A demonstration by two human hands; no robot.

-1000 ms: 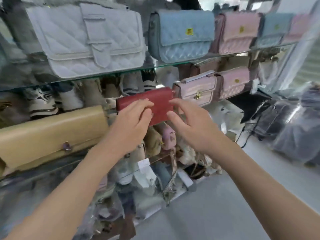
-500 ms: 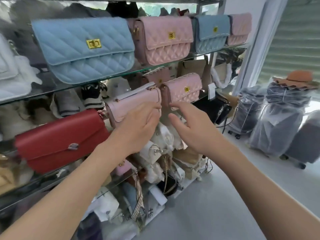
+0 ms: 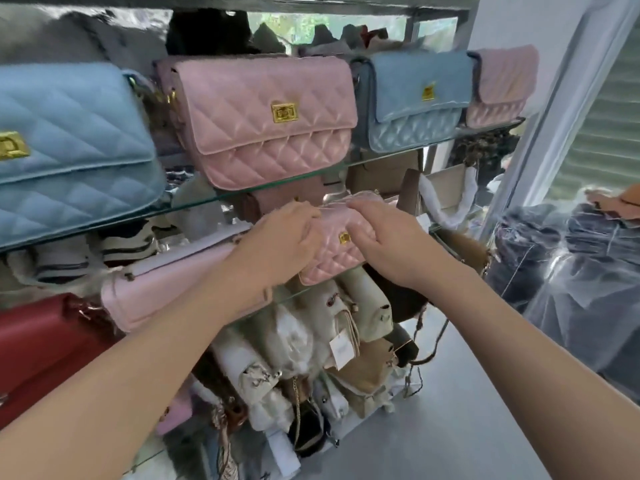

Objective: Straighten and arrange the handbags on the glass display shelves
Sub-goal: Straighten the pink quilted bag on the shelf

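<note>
Pink quilted handbag [image 3: 334,263], gripped by left hand [image 3: 287,244] and right hand [image 3: 391,242], is apparently being straightened. Next likely needs squaring it frontward.

Grey floor [image 3: 467,427] at 5 o'clock, evenly daylit. White upright frame [image 3: 540,140] at 2, slatted shutter [image 3: 602,140] at 3. Plastic-wrapped bundles [image 3: 571,289] on the floor at 4, dark inside. Window strip [image 3: 311,27] at 12, possibly greenery behind.

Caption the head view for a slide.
Shelf tidying: left hand and right hand hold a small pink quilted handbag beneath the upper glass shelf.
</note>
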